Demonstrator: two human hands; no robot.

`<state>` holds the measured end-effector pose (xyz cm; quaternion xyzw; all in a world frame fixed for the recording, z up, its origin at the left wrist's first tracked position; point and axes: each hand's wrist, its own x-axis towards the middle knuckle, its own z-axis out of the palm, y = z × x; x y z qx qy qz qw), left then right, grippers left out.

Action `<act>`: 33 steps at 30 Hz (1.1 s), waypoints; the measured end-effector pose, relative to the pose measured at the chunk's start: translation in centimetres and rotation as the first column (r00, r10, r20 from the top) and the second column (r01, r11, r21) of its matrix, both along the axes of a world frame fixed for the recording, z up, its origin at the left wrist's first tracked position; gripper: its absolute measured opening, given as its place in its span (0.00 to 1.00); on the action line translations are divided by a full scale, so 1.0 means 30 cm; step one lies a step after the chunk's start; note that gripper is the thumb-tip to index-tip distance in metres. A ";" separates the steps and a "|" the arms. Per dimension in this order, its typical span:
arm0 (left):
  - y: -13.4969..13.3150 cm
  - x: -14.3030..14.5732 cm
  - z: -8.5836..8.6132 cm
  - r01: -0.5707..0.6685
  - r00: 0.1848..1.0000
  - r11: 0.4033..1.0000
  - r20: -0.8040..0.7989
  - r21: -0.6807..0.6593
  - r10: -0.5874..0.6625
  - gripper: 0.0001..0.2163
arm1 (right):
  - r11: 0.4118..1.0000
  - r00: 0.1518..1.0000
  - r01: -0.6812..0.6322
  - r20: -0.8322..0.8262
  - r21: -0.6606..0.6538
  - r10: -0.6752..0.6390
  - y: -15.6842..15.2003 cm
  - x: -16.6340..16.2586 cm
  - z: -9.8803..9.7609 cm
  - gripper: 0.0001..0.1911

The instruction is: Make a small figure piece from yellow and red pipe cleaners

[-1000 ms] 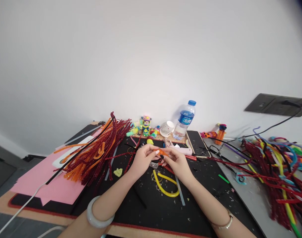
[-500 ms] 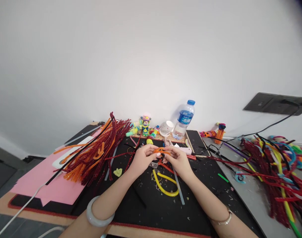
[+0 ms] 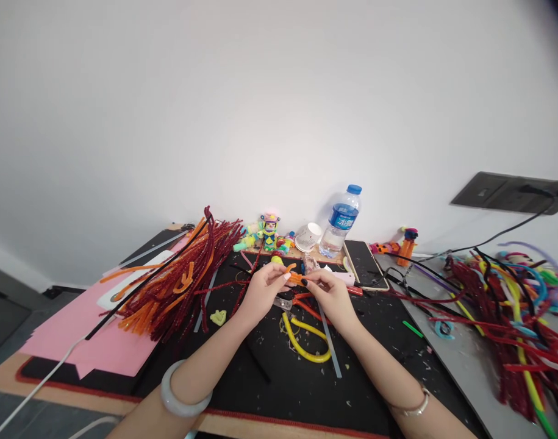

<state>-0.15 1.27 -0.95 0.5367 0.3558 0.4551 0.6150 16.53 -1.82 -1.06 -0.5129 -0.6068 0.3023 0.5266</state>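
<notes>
Between my two hands is a small orange piece of pipe cleaner [image 3: 297,278] with black bits on it. My left hand [image 3: 266,289] pinches its left side, where a short orange end sticks up past the thumb. At the other side, my right hand [image 3: 328,294] grips it close to a black spot. Below the hands lies a pair of pliers or cutters with yellow handles [image 3: 308,358], partly hidden. A grey-white flat strip [image 3: 331,347] runs beside it, and red handles [image 3: 308,305] show just under my fingers.
Dark red and orange pipe cleaners [image 3: 182,286] lie on pink paper [image 3: 91,335] at left. A water bottle [image 3: 340,222], a paper cup [image 3: 308,236], a small doll [image 3: 269,231] and a phone [image 3: 364,263] stand or lie at the back. Mixed pipe cleaners [image 3: 511,329] spread at right.
The orange piece has been turned in my fingers, so an end now points up at the left. My hands have shifted only slightly.
</notes>
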 end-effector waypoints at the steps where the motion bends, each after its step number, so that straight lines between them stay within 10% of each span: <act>1: -0.002 0.000 0.002 0.002 1.000 1.000 0.014 -0.018 -0.002 0.10 | 1.000 1.000 0.002 -0.020 -0.004 -0.002 0.001 0.000 -0.002 0.05; 12: -0.005 0.003 0.005 -0.078 0.997 0.994 -0.015 -0.074 0.077 0.10 | 0.984 0.914 0.006 -0.399 -0.177 -0.078 0.009 0.008 -0.022 0.13; 20: -0.046 -0.002 0.040 0.412 0.904 0.911 -0.129 0.012 -0.407 0.11 | 0.970 0.746 -0.130 -0.664 -0.203 -0.039 0.002 0.002 0.014 0.14; 26: -0.017 -0.006 0.021 0.138 0.988 0.989 -0.076 0.054 -0.134 0.13 | 0.956 0.742 -0.209 -0.670 -0.207 0.017 -0.008 -0.006 0.018 0.12; 33: -0.019 -0.001 0.010 0.108 0.993 0.979 -0.070 0.173 -0.098 0.11 | 0.897 0.766 -0.364 -0.629 -0.251 0.135 -0.022 -0.017 0.013 0.14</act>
